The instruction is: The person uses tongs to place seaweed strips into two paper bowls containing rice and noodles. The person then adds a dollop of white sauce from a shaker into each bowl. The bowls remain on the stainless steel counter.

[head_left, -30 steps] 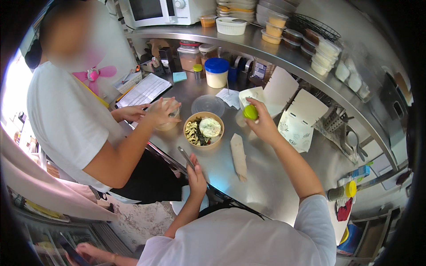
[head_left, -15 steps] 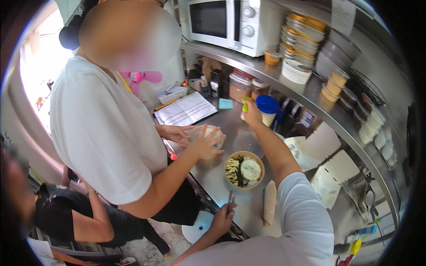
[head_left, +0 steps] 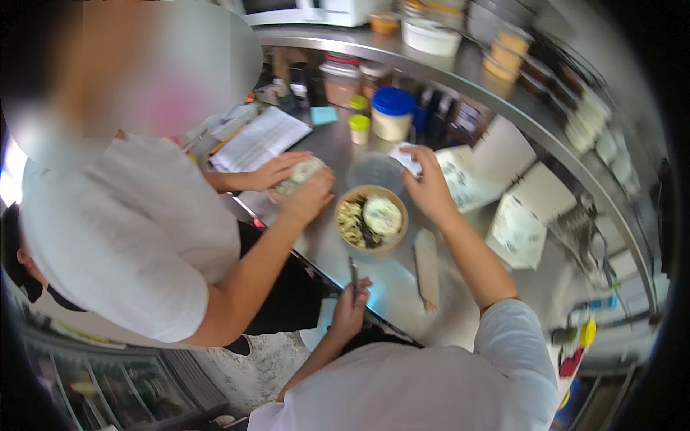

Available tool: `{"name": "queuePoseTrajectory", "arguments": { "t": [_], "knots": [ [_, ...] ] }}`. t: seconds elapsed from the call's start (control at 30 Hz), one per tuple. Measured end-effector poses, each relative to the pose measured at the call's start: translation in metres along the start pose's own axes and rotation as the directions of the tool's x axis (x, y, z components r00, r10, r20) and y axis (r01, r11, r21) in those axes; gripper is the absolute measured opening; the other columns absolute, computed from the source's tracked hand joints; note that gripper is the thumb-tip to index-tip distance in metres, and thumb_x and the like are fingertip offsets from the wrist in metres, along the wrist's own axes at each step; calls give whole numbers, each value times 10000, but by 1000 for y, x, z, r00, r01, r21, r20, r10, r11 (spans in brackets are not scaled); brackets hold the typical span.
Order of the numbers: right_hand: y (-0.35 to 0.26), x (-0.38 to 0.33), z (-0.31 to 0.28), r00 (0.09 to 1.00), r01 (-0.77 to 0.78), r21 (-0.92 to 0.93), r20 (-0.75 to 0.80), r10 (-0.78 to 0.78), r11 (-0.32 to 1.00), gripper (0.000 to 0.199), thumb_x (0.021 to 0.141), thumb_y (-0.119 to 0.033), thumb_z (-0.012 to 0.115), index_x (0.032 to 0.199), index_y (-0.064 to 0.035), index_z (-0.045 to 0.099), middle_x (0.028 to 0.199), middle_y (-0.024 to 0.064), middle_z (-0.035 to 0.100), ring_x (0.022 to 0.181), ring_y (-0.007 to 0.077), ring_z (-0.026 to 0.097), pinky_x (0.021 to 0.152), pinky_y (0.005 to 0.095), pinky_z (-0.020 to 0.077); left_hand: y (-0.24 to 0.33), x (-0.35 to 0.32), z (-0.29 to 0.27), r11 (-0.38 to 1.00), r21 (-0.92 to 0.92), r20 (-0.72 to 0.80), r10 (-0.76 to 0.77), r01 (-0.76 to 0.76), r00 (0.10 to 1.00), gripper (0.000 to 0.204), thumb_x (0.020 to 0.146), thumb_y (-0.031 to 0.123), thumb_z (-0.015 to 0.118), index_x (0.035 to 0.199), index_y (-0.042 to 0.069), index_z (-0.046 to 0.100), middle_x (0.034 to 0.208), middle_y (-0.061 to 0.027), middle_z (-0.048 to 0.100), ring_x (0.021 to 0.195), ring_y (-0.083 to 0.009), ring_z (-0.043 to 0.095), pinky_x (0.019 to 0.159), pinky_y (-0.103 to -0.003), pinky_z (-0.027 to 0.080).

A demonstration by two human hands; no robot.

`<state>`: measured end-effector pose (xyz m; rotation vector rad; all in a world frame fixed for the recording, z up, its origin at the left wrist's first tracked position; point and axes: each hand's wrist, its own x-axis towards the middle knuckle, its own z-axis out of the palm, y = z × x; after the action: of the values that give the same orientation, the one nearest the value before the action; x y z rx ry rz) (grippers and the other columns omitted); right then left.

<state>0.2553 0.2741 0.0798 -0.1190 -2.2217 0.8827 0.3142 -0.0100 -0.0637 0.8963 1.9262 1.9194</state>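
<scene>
My right hand (head_left: 430, 188) pinches or rests on a small white sheet-like thing (head_left: 407, 159), beside the clear plastic lid (head_left: 363, 172). Lower down, my left hand (head_left: 348, 310) grips slim dark metal tongs (head_left: 353, 269), pointing up at the table edge. Between them sits a round brown bowl (head_left: 401, 231) holding a fried egg (head_left: 382, 215), pale pasta-like pieces (head_left: 350, 219) and dark shreds. A long paper-wrapped roll (head_left: 426, 269) lies right of the bowl. Small green-lidded shakers (head_left: 359, 129) stand beyond the lid, beside a blue-lidded tub (head_left: 392, 115).
A co-worker in white, on the left, holds a round container (head_left: 300, 176) in both hands. Behind are a clipboard with paper (head_left: 262, 140) and a shelf (head_left: 345, 37) with tubs. Opened cartons (head_left: 519, 237) stand at the right, near utensils (head_left: 582, 241).
My right hand has let go of a green-lidded shaker and come nearer, to the white thing by the lid. The left hand keeps its tongs. The view has shifted.
</scene>
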Motion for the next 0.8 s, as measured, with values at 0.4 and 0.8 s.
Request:
{"name": "queuePoseTrajectory", "arguments": {
  "t": [0.4, 0.8],
  "knots": [
    [-51, -196, -29, 750, -445, -446, 288, 595, 777, 590, 828, -185, 615, 1368, -158, 380, 1135, 233, 479, 880, 426, 617, 747, 493, 526, 24, -13, 47, 985, -135, -64, 97, -104, 993, 245, 1025, 258, 405, 984, 23, 461, 1087, -143, 550, 1055, -231, 533, 948, -359, 405],
    [-28, -125, -3, 672, -552, -316, 380, 636, 772, 639, 856, -455, 618, 1393, -175, 417, 1333, 250, 388, 1132, 401, 558, 961, 446, 464, 56, -94, 82, 975, -213, 20, 65, -60, 998, 284, 1031, 307, 380, 985, 35, 449, 1011, -140, 572, 969, -224, 569, 857, -362, 453]
  ]
}}
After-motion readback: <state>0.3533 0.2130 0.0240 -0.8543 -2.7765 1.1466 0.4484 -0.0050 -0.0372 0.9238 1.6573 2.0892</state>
